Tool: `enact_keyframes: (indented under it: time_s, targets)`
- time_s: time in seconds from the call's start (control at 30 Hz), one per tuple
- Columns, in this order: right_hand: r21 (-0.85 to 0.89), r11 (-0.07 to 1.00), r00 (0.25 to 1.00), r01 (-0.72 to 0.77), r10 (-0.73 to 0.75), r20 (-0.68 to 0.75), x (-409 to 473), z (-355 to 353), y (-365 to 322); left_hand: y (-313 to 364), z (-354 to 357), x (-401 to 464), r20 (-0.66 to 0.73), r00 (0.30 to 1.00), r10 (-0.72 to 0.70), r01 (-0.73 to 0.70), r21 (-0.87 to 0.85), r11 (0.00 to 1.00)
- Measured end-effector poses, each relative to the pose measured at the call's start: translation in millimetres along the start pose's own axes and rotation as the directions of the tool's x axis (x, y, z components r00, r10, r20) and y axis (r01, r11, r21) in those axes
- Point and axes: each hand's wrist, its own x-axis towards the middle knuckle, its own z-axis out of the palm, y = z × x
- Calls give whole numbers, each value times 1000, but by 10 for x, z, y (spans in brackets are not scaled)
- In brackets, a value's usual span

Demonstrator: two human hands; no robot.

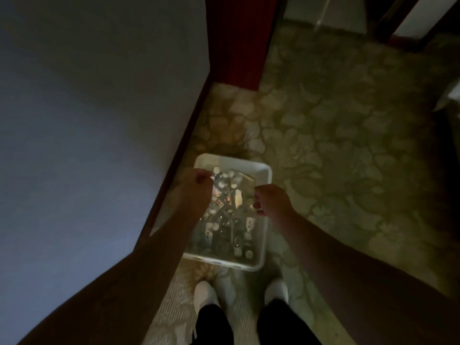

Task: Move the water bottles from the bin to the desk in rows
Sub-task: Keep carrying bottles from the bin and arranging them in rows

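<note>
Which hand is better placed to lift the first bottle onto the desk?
Probably the left hand: it hangs over the bin's desk-side edge, by the bottles. The right hand is on the side away from the desk.

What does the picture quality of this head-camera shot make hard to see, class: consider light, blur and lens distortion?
Head view: very dim, with the arms and the frame's corners falling into shadow; the bottles in the bin are a blurred jumble with only pale caps catching light; both hands, left and right, are soft-edged, so their grip is unclear; the wide-angle lens bends the desk edge.
</note>
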Motion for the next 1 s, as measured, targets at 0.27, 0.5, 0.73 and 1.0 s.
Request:
enact_keyframes:
  time_s: [0.27,0.5,0.73,1.0]
  targets:
    - [-636,743,949,207,5,315,1729,995,1368,-2073,748,1124,46,960,-276,254,273,928]
    - [-687,55,688,725,-99,718,2466,1204,2588,-3675,1253,1303,182,880,-439,266,577,772]
    - [-643,-169,583,747,-296,756,2569,1308,3046,-4035,1517,1492,44,890,-454,390,442,808]
    - [-513,-252,417,820,-350,839,2745,1220,2900,-3892,1690,1641,-70,857,-510,494,391,777]
